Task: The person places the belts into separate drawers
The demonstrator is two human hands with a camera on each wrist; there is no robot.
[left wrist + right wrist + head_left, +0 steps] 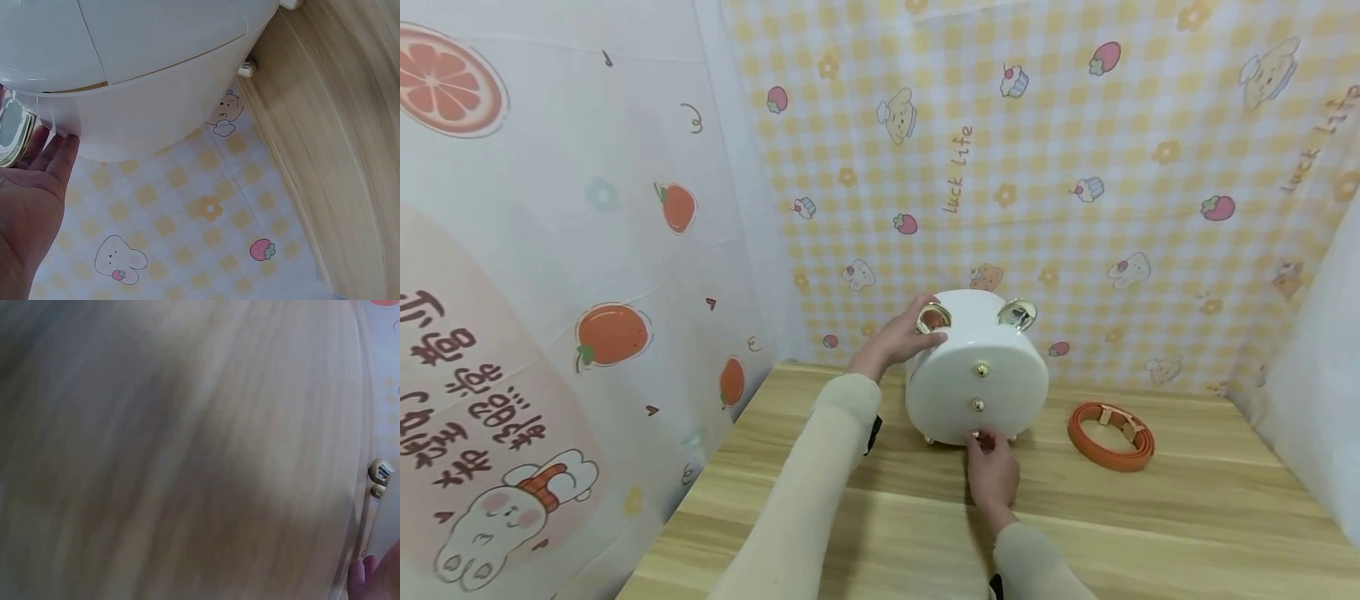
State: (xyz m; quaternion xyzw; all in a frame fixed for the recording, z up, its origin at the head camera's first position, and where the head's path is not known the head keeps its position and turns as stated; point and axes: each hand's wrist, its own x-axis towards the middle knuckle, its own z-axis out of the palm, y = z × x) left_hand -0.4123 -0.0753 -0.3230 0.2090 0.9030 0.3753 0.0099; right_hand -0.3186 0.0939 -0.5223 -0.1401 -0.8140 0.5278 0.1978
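Observation:
A white, rounded jewelry box [973, 379] with two gold ring-like ears and three gold knobs down its front stands on small gold feet. My left hand [895, 342] grips its upper left side beside the left gold ear [934, 317], thumb at the front edge. In the left wrist view, the fingers of that hand [37, 181] lie against the box's wall [144, 119]. Low on the front, my right hand [992, 475] pinches the bottom knob [976, 434]. The right wrist view catches only fingertips [357, 575] near the box's gold foot [380, 471].
A coiled orange-brown strap [1108, 457] with gold buckles lies to the right of the box on the wooden table [917, 533]. Behind the table hangs a yellow checked cloth [1037, 150], and a white printed cloth [625, 267] hangs along the left.

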